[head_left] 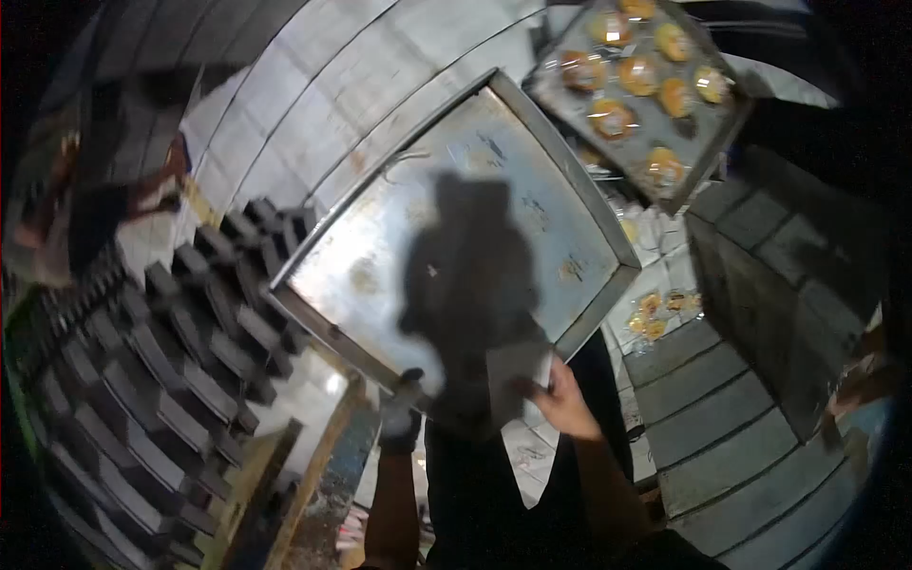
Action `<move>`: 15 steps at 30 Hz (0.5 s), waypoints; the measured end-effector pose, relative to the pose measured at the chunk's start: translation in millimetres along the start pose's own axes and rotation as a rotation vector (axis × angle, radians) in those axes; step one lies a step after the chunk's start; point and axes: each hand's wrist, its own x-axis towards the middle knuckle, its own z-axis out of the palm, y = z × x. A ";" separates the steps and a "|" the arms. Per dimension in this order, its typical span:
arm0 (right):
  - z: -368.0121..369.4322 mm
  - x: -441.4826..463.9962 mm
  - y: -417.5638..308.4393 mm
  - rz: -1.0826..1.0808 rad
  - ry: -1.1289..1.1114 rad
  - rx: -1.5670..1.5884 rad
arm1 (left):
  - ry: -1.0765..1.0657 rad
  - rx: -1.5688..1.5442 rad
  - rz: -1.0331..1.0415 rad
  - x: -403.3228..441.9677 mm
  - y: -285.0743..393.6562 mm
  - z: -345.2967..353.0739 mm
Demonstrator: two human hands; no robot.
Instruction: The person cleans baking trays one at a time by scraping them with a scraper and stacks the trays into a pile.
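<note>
A large metal tray (370,256) with raised sides lies in front of me, its flat inside scuffed and stained, with a dark shadow over its middle. My left hand (401,415), in a grey glove, is closed on the tray's near left edge. Bare and at the near right edge, my right hand (562,401) has its fingers closed on a flat, pale rectangular piece (508,375), which overlaps the tray's near corner.
Another tray (608,157) with several wrapped round buns stands at upper right. More wrapped pieces (655,318) lie below it. Stacked dark metal pans (171,380) fill the left. Grey slabs (712,418) are at right. Parts of people show at both side edges.
</note>
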 end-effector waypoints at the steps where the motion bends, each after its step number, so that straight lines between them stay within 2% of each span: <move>1: 21.8 17.0 13.9 -0.001 -0.034 -0.131 | 0.012 0.021 -0.076 -13.3 -41.9 -36.5; 2: 51.3 37.9 29.8 0.106 -0.062 -0.130 | 0.015 -0.050 -0.155 -18.3 -72.4 -57.2; 4: 93.2 71.6 87.2 0.053 -0.154 -0.673 | 0.048 -0.377 -0.331 3.3 -78.9 -47.9; 5: 116.5 96.2 115.0 -0.112 -0.218 -0.717 | 0.036 -0.318 -0.199 26.3 -86.6 -42.8; 6: 141.3 119.9 141.7 -0.278 -0.282 -0.753 | 0.078 -0.320 -0.201 49.7 -85.9 -40.5; 10: 208.0 165.3 238.1 -0.101 -0.476 -0.979 | 0.159 -0.384 -0.246 113.8 -129.7 -78.6; 13: 223.1 186.0 293.7 -0.160 -0.512 -0.997 | 0.169 -0.393 -0.273 128.8 -166.3 -104.0; 15: 212.1 195.8 352.9 -0.484 -0.485 -1.252 | 0.171 -0.388 -0.310 126.8 -182.7 -114.5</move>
